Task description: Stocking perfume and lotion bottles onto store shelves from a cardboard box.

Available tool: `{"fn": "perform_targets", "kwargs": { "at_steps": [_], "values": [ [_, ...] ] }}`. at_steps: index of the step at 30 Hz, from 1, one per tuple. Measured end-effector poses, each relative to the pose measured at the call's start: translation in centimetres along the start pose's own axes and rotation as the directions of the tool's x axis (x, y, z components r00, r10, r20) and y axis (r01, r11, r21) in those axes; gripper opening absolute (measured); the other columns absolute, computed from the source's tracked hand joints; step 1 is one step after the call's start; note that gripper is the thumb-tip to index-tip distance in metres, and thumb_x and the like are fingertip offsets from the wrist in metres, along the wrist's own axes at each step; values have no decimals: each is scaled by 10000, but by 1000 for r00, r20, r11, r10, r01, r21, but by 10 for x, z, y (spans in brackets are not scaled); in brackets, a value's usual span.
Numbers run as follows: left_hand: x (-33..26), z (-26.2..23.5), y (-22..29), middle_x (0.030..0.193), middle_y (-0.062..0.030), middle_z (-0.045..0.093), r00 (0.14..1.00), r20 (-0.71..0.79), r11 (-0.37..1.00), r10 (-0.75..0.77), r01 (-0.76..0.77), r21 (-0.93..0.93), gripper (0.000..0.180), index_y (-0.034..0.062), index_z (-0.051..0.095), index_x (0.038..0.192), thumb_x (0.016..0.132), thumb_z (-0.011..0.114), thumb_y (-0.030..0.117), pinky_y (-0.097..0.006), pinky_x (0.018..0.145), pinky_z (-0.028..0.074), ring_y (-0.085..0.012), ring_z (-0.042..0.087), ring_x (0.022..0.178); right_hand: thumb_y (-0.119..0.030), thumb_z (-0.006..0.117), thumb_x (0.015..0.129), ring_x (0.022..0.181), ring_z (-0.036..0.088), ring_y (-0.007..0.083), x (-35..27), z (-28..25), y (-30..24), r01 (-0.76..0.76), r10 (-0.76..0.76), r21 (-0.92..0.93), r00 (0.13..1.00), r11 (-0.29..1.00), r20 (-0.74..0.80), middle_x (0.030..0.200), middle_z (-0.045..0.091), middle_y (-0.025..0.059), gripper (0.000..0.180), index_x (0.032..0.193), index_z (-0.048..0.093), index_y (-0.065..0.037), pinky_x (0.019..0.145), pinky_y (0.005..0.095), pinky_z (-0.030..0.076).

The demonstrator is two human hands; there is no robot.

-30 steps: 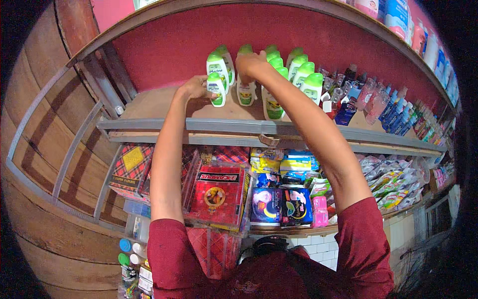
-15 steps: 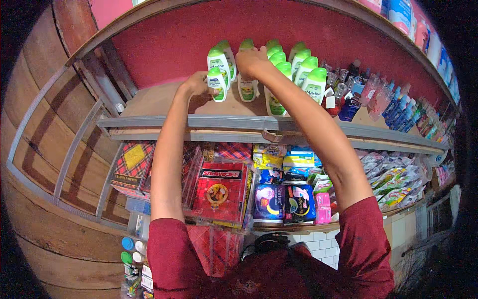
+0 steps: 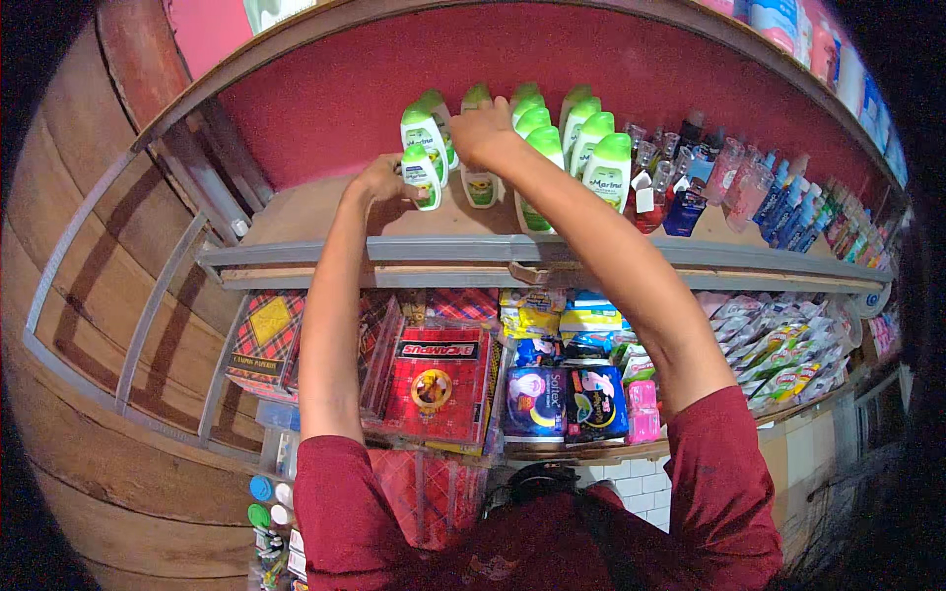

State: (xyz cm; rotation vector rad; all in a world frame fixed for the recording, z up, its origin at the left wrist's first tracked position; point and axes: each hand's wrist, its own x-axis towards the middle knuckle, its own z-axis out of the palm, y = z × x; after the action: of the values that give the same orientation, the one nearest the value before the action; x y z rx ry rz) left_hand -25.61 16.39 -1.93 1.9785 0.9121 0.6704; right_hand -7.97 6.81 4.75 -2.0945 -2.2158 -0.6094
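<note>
My left hand (image 3: 377, 183) is closed around a small white lotion bottle (image 3: 423, 181) with a green cap, upright at the front of the upper shelf's left group. Taller bottles of the same kind (image 3: 418, 126) stand right behind it. My right hand (image 3: 483, 135) has its fingers closed at the upper part of another lotion bottle (image 3: 481, 189); a green cap shows above the fingers and the white lower body below them. To its right, rows of green-capped lotion bottles (image 3: 604, 173) stand upright, partly hidden by my right forearm.
Perfume and spray bottles (image 3: 685, 207) fill the shelf's right part. A metal rail (image 3: 443, 250) runs along its front edge. Below lie red plaid boxes (image 3: 431, 389), blue and black packs (image 3: 596, 404) and many sachets (image 3: 778, 350). A wooden wall (image 3: 74, 325) stands at left.
The whole view has shifted slightly, with the upper bottles a little farther left. Both hands keep their grips, and the small bottle tilts slightly more than before.
</note>
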Motion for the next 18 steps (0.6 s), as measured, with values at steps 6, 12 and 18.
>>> {"fn": "perform_targets", "kwargs": {
  "at_steps": [6, 12, 18],
  "values": [
    [3, -14, -11, 968, -99, 656, 1000, 7, 998, -27, 27, -50, 563, -13, 591, 1075, 565, 826, 4, -334, 735, 530, -199, 632, 849, -147, 541, 794, 1073, 540, 300, -14, -18, 6, 82, -49, 106, 957, 991, -287, 1068, 643, 131, 267, 1016, 661, -61, 871, 422, 382],
    [-18, -20, 0, 1088, -119, 610, 982, -188, 943, -33, 93, 319, 781, -27, 562, 1132, 473, 899, 223, -336, 880, 457, -218, 567, 1019, -201, 609, 749, 897, 589, 354, -42, -24, -7, 272, -32, 318, 803, 908, -595, 849, 658, 180, 174, 789, 682, -48, 785, 472, 457],
    [-50, -8, 28, 1137, -149, 589, 945, -327, 887, -2, 153, 435, 856, -38, 465, 1252, 570, 852, 304, -333, 907, 439, -238, 543, 1077, -213, 566, 765, 722, 617, 385, -85, -25, -15, 475, 2, 634, 800, 611, -600, 727, 630, 218, 229, 747, 676, -13, 698, 464, 494]
  ]
}}
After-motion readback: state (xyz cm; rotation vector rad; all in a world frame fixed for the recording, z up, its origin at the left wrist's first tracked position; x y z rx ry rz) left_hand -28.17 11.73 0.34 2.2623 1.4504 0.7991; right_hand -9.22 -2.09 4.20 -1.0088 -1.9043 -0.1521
